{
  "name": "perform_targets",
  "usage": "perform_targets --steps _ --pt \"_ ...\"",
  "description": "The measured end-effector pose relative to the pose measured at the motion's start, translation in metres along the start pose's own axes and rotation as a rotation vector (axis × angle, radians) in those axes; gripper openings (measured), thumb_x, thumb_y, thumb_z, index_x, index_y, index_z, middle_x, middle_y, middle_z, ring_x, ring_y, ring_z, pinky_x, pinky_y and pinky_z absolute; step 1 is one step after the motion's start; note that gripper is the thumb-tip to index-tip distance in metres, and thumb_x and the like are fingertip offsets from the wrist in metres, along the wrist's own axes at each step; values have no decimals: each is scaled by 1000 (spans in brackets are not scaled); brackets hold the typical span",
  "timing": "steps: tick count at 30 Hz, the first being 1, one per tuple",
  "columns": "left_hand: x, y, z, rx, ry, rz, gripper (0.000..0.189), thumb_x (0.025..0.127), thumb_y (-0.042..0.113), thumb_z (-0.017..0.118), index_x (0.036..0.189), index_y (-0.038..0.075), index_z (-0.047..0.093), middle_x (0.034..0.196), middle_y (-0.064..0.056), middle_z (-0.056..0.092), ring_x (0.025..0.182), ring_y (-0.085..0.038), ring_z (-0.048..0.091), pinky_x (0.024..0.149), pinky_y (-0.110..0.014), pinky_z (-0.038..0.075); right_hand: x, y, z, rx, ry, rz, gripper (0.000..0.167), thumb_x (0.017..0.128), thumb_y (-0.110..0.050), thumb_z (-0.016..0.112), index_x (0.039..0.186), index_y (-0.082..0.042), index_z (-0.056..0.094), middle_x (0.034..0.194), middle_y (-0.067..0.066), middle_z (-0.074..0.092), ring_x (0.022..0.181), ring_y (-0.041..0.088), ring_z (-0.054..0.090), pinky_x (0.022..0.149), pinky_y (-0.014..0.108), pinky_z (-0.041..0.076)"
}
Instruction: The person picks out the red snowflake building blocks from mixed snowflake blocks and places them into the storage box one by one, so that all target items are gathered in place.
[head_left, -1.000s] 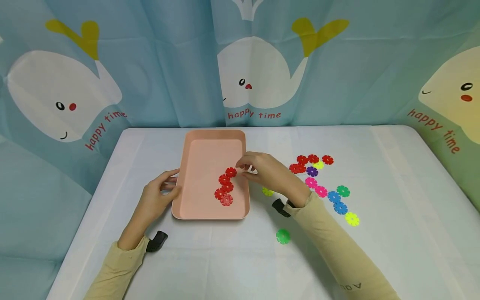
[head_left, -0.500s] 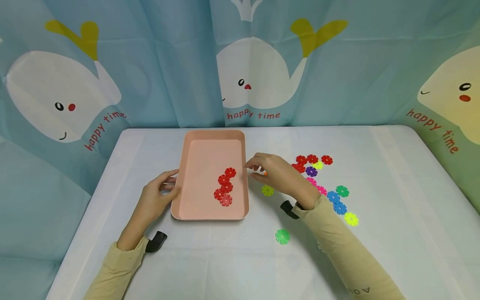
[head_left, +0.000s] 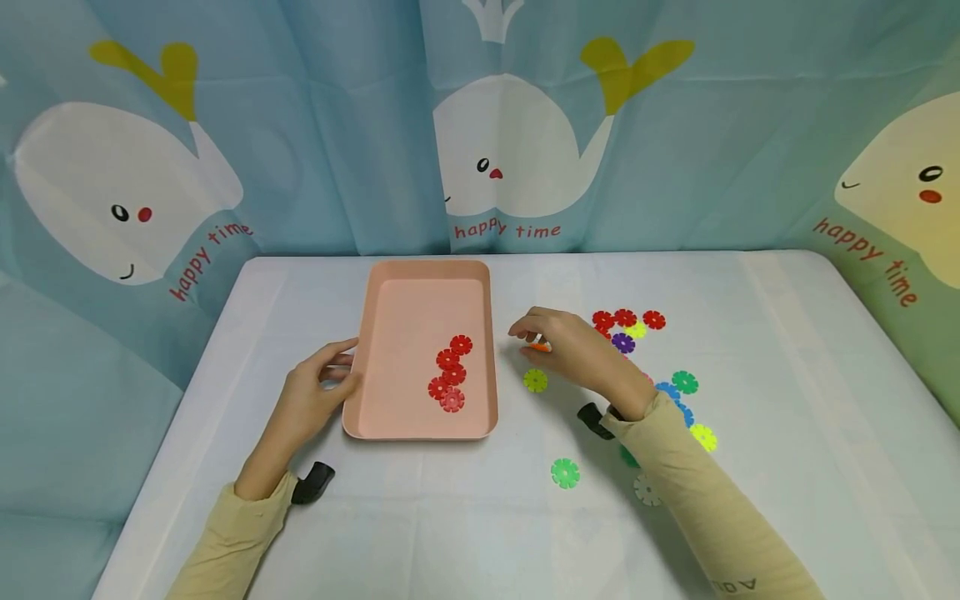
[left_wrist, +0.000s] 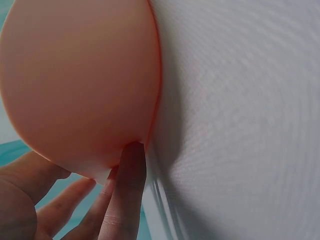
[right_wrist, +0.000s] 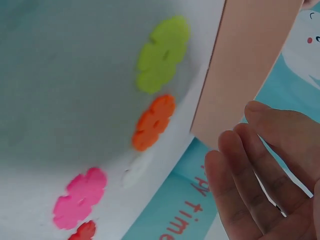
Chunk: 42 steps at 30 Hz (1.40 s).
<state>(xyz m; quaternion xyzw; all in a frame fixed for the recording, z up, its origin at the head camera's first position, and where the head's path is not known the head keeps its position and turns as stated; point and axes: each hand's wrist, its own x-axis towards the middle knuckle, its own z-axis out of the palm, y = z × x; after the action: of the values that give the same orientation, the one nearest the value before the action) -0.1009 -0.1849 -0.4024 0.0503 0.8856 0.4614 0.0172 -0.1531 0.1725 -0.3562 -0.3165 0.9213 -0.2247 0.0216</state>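
Observation:
The pink tray [head_left: 431, 312] carries several red flower-shaped discs [head_left: 453, 374] in its lower right part. At the tray's left wall is my left hand [head_left: 315, 392]; in the left wrist view its fingertips [left_wrist: 133, 152] meet the wall and hold it. My right hand [head_left: 573, 354] hovers right of the tray with nothing between thumb and fingers, its fingers loosely bent in the right wrist view. Partly hidden below that hand in the head view lies an orange disc [right_wrist: 153, 123]; a yellow-green disc [head_left: 535, 381] is just in front of it.
Right of the right hand are scattered red [head_left: 626, 317], purple [head_left: 622, 342], blue [head_left: 666, 390], green [head_left: 686, 382] and yellow discs [head_left: 703, 437]. Nearer lie a light green disc [head_left: 566, 473] and a whitish one [head_left: 647, 490]. A whale-print curtain [head_left: 337, 125] hangs behind the table.
My right hand has drawn back rightward from the tray's right rim to over the table, where the orange disc now shows beneath it. The left hand and tray look unmoved.

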Motion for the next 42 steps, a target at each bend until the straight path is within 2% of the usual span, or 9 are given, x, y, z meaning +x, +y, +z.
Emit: perform_targets --steps 3,7,13,21,28,42 --pt "0 2 0 -1 3 6 48 96 8 65 142 4 52 125 -23 64 108 -34 67 89 -43 51 -3 5 1 -3 5 0 28 83 -1 78 109 1 72 104 12 71 90 22 68 82 38 57" --pt "-1 3 -1 -4 4 5 48 97 9 65 142 4 52 125 -23 64 108 -35 66 91 -46 51 -7 11 2 -10 -1 23 28 82 -1 79 109 1 72 103 12 71 91 23 68 82 39 57" --pt "-1 3 -1 -1 1 3 49 96 8 65 143 4 52 125 -23 64 109 -35 66 90 -45 51 -13 17 1 0 -3 58 29 82 -2 80 110 1 72 104 11 71 91 23 68 82 38 58" --pt "0 1 1 6 -3 6 50 96 7 65 143 4 51 124 -21 64 108 -33 67 89 -43 52 -20 29 0 -18 42 20 26 81 -1 80 106 1 73 99 10 70 87 23 67 79 39 57" --pt "-1 0 0 7 -3 5 50 95 6 65 143 3 51 124 -22 64 108 -34 67 87 -38 52 -23 37 -3 -24 23 43 29 81 1 80 109 3 71 104 13 69 91 25 67 81 40 57" --pt "-1 2 0 5 3 2 49 96 7 65 143 4 51 124 -22 64 108 -35 67 89 -46 52 -28 49 -8 -28 -2 128 31 84 -2 78 113 3 70 108 15 67 91 27 61 82 41 56"
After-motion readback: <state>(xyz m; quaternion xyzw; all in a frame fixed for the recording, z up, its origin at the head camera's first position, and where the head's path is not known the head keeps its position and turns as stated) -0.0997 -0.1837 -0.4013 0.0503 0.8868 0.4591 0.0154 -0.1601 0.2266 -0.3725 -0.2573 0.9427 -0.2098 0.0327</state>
